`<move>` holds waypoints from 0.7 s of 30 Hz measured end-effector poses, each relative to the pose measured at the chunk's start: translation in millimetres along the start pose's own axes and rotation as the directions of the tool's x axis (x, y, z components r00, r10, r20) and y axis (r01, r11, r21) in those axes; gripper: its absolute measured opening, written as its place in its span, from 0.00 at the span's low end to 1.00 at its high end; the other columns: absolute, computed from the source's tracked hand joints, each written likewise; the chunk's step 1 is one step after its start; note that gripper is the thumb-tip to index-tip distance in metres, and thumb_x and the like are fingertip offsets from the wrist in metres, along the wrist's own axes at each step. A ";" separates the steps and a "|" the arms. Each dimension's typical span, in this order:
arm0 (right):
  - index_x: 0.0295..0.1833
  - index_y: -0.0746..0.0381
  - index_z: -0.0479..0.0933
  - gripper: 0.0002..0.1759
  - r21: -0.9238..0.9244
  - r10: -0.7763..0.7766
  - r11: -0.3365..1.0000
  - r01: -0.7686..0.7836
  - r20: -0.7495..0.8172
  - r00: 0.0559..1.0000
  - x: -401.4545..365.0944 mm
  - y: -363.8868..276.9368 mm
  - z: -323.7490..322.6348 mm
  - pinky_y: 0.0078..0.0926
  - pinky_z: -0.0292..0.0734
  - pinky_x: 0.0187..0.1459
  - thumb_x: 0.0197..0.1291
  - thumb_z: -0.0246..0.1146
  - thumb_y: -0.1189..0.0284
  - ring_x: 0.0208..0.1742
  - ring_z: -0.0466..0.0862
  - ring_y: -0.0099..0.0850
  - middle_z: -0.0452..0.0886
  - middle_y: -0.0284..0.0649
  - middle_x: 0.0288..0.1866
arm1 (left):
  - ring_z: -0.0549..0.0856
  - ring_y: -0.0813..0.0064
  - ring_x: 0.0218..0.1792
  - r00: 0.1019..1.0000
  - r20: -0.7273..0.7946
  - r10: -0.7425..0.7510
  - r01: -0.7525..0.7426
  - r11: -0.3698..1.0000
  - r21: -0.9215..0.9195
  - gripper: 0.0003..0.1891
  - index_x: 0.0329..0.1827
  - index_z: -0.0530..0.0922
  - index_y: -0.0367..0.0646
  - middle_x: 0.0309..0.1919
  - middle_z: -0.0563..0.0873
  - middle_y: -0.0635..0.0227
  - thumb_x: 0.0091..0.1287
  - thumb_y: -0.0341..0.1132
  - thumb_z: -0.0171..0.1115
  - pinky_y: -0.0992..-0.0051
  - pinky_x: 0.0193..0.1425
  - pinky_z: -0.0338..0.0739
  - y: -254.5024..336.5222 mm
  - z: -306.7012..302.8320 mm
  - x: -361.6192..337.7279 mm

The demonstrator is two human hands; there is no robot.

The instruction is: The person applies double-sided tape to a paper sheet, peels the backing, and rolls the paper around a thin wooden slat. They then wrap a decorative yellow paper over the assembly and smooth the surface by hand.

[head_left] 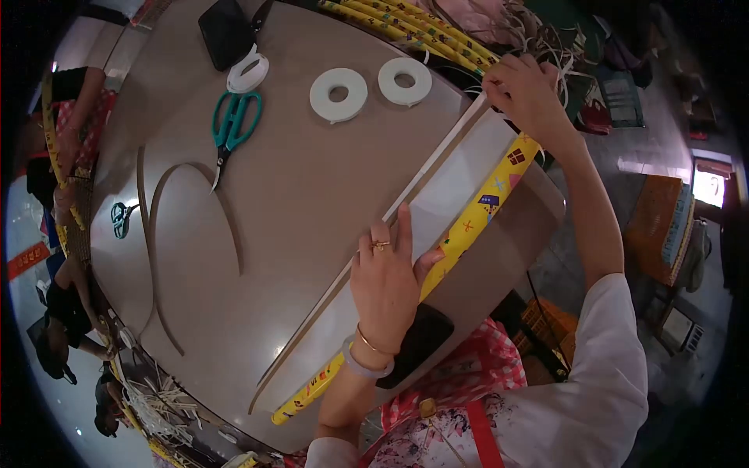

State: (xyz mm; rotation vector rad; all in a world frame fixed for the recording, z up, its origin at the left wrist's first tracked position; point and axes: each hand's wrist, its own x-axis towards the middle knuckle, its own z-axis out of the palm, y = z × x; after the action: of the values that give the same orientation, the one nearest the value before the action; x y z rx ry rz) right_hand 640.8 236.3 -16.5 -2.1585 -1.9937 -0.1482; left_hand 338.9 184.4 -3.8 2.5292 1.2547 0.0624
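My left hand [386,288] lies with fingers apart over a white sheet [445,204]; its fingertips touch the narrow strip along the sheet's far edge, and its thumb rests by a yellow patterned band [476,216]. The band runs along the near side of the sheet. At the upper right, my right hand [527,97] has its fingers curled round the upper end of the narrow strip [441,154]; its fingertips are partly hidden. Two white tape rolls [338,95] and teal-handled scissors [232,129] lie farther up the table.
The brown table [304,187] also holds a black object [225,33], a small white roll [248,72], loose curved strips [158,265], small scissors [120,220] and a dark phone-like object [421,343]. Yellow rolls [413,27] lie beyond the top edge. Other people [74,117] are at the left.
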 end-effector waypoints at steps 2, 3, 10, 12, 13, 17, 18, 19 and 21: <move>0.36 0.54 0.81 0.05 -0.019 -0.021 1.000 0.020 -0.051 0.998 0.6 14.5 8.3 0.39 0.59 0.51 0.59 0.61 0.67 0.47 0.76 0.32 0.78 0.31 0.36 | 0.77 0.61 0.45 1.000 0.012 0.010 -0.010 1.000 -0.013 0.38 0.67 0.70 0.38 0.50 0.72 0.58 0.65 0.62 0.52 0.66 0.46 0.77 0.8 -1.9 1.6; 0.37 0.54 0.82 0.06 -0.038 -0.046 0.998 0.043 -0.099 0.994 0.7 18.8 9.4 0.40 0.59 0.50 0.59 0.61 0.66 0.48 0.76 0.33 0.78 0.31 0.37 | 0.77 0.60 0.46 1.000 0.025 0.016 -0.015 1.000 -0.026 0.38 0.67 0.70 0.36 0.51 0.72 0.57 0.65 0.61 0.53 0.65 0.47 0.78 1.2 -2.3 2.6; 0.39 0.55 0.81 0.07 -0.059 0.098 0.993 -0.101 -0.041 0.994 4.5 33.2 8.0 0.37 0.55 0.55 0.62 0.60 0.66 0.49 0.73 0.33 0.77 0.34 0.40 | 0.76 0.51 0.49 0.996 -0.044 0.073 -0.081 0.979 -0.190 0.35 0.66 0.68 0.30 0.54 0.72 0.51 0.69 0.55 0.55 0.59 0.52 0.74 8.3 0.2 8.0; 0.39 0.55 0.81 0.07 -0.068 0.122 0.990 -0.126 -0.051 0.991 6.1 40.0 8.3 0.37 0.55 0.54 0.62 0.60 0.66 0.48 0.74 0.33 0.77 0.34 0.40 | 0.76 0.57 0.52 0.997 -0.047 0.065 -0.070 0.993 -0.097 0.38 0.67 0.67 0.30 0.55 0.70 0.58 0.65 0.56 0.58 0.64 0.51 0.77 6.4 4.0 8.0; 0.38 0.55 0.81 0.07 -0.071 0.141 0.987 -0.145 -0.052 0.989 7.9 43.3 8.2 0.37 0.56 0.54 0.61 0.60 0.66 0.48 0.74 0.33 0.78 0.34 0.40 | 0.76 0.57 0.52 0.996 -0.051 0.071 -0.076 0.993 -0.095 0.38 0.67 0.67 0.30 0.55 0.70 0.58 0.65 0.56 0.58 0.64 0.51 0.77 5.8 4.0 7.9; 0.37 0.54 0.81 0.07 -0.120 0.190 0.973 -0.195 -0.049 0.981 14.6 67.5 13.2 0.39 0.57 0.50 0.60 0.59 0.65 0.46 0.76 0.36 0.79 0.35 0.37 | 0.76 0.60 0.51 0.992 -0.069 0.101 -0.109 0.987 -0.117 0.38 0.68 0.67 0.33 0.55 0.70 0.59 0.65 0.56 0.57 0.65 0.50 0.77 3.9 4.3 10.5; 0.37 0.54 0.81 0.07 -0.118 0.193 0.973 -0.198 -0.049 0.980 15.0 71.7 13.5 0.39 0.57 0.50 0.60 0.59 0.65 0.46 0.76 0.36 0.79 0.35 0.37 | 0.76 0.61 0.51 0.990 -0.079 0.113 -0.121 0.987 -0.103 0.37 0.69 0.67 0.34 0.54 0.71 0.60 0.66 0.56 0.57 0.66 0.50 0.78 3.7 4.5 10.7; 0.36 0.53 0.82 0.07 -0.134 0.190 0.970 -0.204 -0.112 0.975 15.1 75.0 13.7 0.40 0.57 0.49 0.60 0.60 0.65 0.46 0.77 0.36 0.79 0.35 0.37 | 0.76 0.61 0.51 0.990 -0.077 0.115 -0.122 0.988 -0.099 0.37 0.69 0.67 0.34 0.54 0.71 0.60 0.66 0.56 0.57 0.66 0.50 0.78 3.6 4.4 11.2; 0.35 0.52 0.82 0.07 -0.145 0.190 0.965 -0.217 -0.175 0.966 15.7 83.5 12.2 0.41 0.56 0.49 0.60 0.60 0.65 0.46 0.77 0.37 0.79 0.35 0.37 | 0.76 0.60 0.49 0.994 -0.048 0.101 -0.105 0.989 -0.107 0.36 0.69 0.67 0.35 0.53 0.70 0.60 0.67 0.57 0.55 0.65 0.48 0.78 3.5 4.0 14.2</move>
State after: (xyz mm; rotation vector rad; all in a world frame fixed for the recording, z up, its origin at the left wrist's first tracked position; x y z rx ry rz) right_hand 724.5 248.3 -31.7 -2.3527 -1.7135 -0.4532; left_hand 351.1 192.5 -8.0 2.5082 1.1035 0.2037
